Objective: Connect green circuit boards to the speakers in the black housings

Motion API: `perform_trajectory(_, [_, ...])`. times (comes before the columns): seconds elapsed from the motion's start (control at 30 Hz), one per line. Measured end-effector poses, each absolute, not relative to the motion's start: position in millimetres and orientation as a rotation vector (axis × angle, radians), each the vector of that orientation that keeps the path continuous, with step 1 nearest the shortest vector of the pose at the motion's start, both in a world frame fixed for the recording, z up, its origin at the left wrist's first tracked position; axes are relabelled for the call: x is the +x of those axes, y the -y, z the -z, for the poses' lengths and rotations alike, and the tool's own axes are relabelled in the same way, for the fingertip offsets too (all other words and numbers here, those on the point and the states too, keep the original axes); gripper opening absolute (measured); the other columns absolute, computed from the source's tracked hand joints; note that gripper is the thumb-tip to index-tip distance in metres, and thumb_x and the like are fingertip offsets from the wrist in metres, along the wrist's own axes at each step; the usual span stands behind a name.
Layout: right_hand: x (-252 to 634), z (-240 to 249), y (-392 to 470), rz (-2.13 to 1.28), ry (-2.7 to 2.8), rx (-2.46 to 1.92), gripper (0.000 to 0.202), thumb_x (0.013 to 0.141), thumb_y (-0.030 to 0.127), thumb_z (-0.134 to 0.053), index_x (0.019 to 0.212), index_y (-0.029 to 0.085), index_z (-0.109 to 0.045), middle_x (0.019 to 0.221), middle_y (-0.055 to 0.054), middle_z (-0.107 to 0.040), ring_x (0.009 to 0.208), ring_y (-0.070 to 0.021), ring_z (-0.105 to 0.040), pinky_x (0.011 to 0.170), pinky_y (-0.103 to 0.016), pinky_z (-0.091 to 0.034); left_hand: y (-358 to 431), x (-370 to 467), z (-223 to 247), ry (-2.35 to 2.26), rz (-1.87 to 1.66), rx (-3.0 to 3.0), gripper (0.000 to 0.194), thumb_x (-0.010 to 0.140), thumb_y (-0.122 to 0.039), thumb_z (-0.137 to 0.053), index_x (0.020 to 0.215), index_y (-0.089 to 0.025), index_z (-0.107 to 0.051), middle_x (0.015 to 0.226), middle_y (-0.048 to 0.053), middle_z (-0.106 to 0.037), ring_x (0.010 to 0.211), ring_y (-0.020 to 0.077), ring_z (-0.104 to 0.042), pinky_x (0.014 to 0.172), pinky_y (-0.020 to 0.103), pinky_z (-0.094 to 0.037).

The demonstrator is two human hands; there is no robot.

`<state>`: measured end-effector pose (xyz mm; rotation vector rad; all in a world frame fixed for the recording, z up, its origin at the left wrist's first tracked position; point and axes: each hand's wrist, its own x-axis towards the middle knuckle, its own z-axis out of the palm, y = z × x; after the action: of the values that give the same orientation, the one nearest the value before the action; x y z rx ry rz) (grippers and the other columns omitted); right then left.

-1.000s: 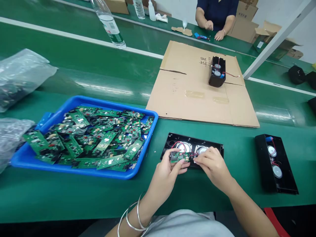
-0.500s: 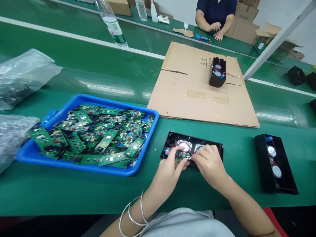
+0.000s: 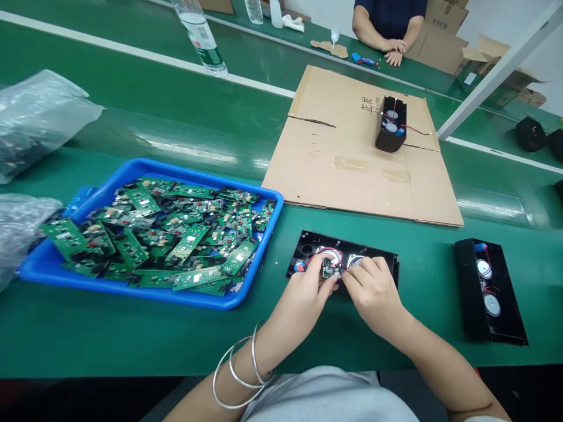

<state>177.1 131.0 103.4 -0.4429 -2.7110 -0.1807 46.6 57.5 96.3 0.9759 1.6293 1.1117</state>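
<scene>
A small green circuit board point(image 3: 328, 268) is pinched between the thumb and fingers of my left hand point(image 3: 308, 288). My right hand point(image 3: 373, 288) is closed beside it, its fingertips pinching a thin red and black wire point(image 3: 344, 269) at the board's edge. Both hands are over a black speaker case point(image 3: 316, 239) that lies on the green table with its inside up. Two round speakers and a blue part show in the case; my fingers partly cover the speakers.
A blue tray point(image 3: 233, 300) heaped with circuit boards stands left. Another black case point(image 3: 505, 293) lies right. A cardboard sheet point(image 3: 343, 181) ahead bears a third case point(image 3: 390, 126). Plastic bags point(image 3: 39, 117) lie far left; a bottle point(image 3: 201, 41) and a person's hands point(image 3: 393, 51) are beyond.
The circuit board is now turned and more tilted in my left hand. The person's hands across the table have come together. The view has shifted slightly.
</scene>
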Motion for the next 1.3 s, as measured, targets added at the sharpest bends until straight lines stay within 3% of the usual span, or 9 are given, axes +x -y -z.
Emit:
perform_trajectory(0.3, [173,-101,-124,0.172,2.691,-0.508,0.033,0.087,0.006,-0.043,0.059,0.014,-0.057,0.057,-0.004,-0.051,0.061,-0.0169,-0.036,0.058,-0.031,-0.025,-57,48,-98,-1.665,-1.105,1.000,0.022,0.081,-0.025,-0.048,0.101,-0.021,-0.054,0.077,0.004,-0.071,0.072,0.0234,-0.070,0.063,0.032,-0.056])
perform_trajectory(0.6, [182,-87,-138,-0.484,2.567,-0.668,0.014,0.087,0.017,-0.054,0.074,0.016,-0.058,0.069,-0.001,-0.061,0.067,-0.0146,-0.044,0.062,-0.028,-0.030,-55,45,-92,-1.551,-1.155,1.048,0.023,0.085,-0.027,-0.044,0.105,-0.019,-0.049,0.078,0.003,-0.068,0.074,0.0207,-0.070,0.071,0.033,-0.056])
perform_trajectory(1.03, [176,-86,-140,-0.449,2.562,-0.542,0.021,0.090,0.015,-0.047,0.072,0.016,-0.057,0.064,-0.001,-0.060,0.064,-0.0149,-0.043,0.060,-0.029,-0.030,-54,46,-88,-1.550,-1.184,1.010,0.018,0.082,-0.026,-0.046,0.098,-0.019,-0.050,0.074,0.003,-0.067,0.069,0.0196,-0.070,0.066,0.030,-0.057])
perform_trajectory(1.17, [192,-96,-147,-0.580,2.643,-0.556,0.008,0.087,0.024,-0.055,0.085,0.017,-0.058,0.075,-0.003,-0.063,0.074,-0.0176,-0.049,0.066,-0.031,-0.038,-59,43,-92,-1.506,-1.144,0.782,0.021,0.078,-0.027,-0.052,0.097,-0.018,-0.049,0.070,0.002,-0.067,0.066,0.0206,-0.070,0.062,0.032,-0.059])
perform_trajectory(1.2, [199,-100,-150,-0.619,2.660,-0.602,0.014,0.085,0.028,-0.059,0.094,0.018,-0.057,0.085,-0.004,-0.064,0.081,-0.0195,-0.051,0.071,-0.033,-0.041,-60,42,-92,-1.504,-1.140,0.737,0.023,0.077,-0.028,-0.054,0.097,-0.018,-0.049,0.069,0.002,-0.068,0.065,0.0211,-0.070,0.061,0.032,-0.059])
perform_trajectory(1.3, [222,-106,-157,-0.611,2.693,-0.775,0.061,0.075,0.041,-0.068,0.126,0.021,-0.041,0.118,-0.010,-0.055,0.110,-0.0267,-0.047,0.091,-0.044,-0.041,-63,37,-93,-1.505,-1.144,0.641,0.028,0.073,-0.031,-0.060,0.094,-0.016,-0.050,0.067,0.003,-0.068,0.063,0.0220,-0.070,0.057,0.032,-0.059])
